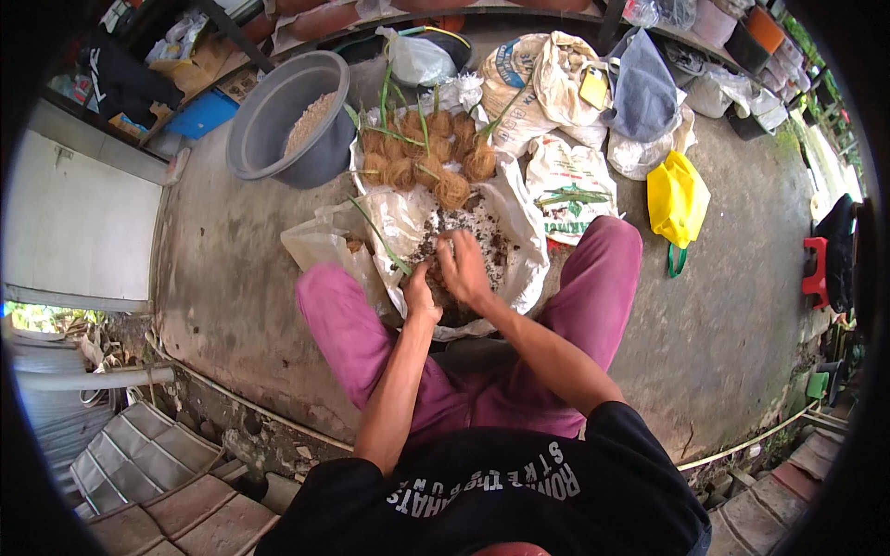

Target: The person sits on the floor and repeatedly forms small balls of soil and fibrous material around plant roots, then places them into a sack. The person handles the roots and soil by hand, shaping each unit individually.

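Between my knees lies an opened white woven sack (525, 240) strewn with dark potting mix (495, 254). My left hand (421, 295) grips the base of a plant with a long green leaf (379, 233); its lower part is hidden by the hands. Just right of it, my right hand (462, 267) is bent over the mix, fingers curled; whether they pinch anything cannot be seen. Beyond the hands, several fibre-wrapped root balls (427, 149) with green shoots stand packed together at the sack's far end. Cut green leaves (573, 197) lie on a printed sack to the right.
A large grey plastic tub (240, 149) holding pale granular material stands at the upper left. Filled woven sacks (511, 90) and a grey cloth (643, 90) are at the upper right. A yellow bag (676, 198) lies on the concrete floor (730, 278). Loaded shelving borders the far side.
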{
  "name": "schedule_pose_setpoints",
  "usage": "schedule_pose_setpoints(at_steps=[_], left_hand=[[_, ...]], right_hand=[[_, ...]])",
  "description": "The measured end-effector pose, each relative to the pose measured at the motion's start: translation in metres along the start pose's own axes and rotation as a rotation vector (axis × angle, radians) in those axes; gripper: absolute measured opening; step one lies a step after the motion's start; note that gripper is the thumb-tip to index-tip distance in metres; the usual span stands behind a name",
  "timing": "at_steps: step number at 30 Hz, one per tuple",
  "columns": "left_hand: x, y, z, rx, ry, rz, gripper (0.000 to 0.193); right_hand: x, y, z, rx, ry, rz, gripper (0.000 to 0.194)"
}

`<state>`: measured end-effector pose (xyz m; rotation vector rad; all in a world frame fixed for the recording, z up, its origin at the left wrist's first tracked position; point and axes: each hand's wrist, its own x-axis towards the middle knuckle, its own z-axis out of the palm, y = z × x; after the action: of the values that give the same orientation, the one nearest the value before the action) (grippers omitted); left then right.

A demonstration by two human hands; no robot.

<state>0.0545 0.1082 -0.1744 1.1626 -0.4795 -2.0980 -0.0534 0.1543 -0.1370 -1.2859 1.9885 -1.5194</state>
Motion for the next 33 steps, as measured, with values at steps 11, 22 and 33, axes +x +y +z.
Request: schedule_pose_setpoints(at_steps=[11, 22, 33], left_hand=[[-0.012, 0.024, -0.007, -0.071, 0.005, 0.059, 0.034], [-0.044, 0.035, -0.025, -0.205, -0.046, 0.012, 0.025], [-0.043, 0.030, -0.018, -0.071, -0.263, 0.038, 0.041]], right_hand=[[-0.025, 0.188, -0.020, -0.353, -0.197, 0.599, 0.040], [-0.038, 0.222, 0.004, -0.687, -0.375, 0.243, 0.077], [-0.033, 0.227, 0.011, -0.667, -0.310, 0.260, 0.044]])
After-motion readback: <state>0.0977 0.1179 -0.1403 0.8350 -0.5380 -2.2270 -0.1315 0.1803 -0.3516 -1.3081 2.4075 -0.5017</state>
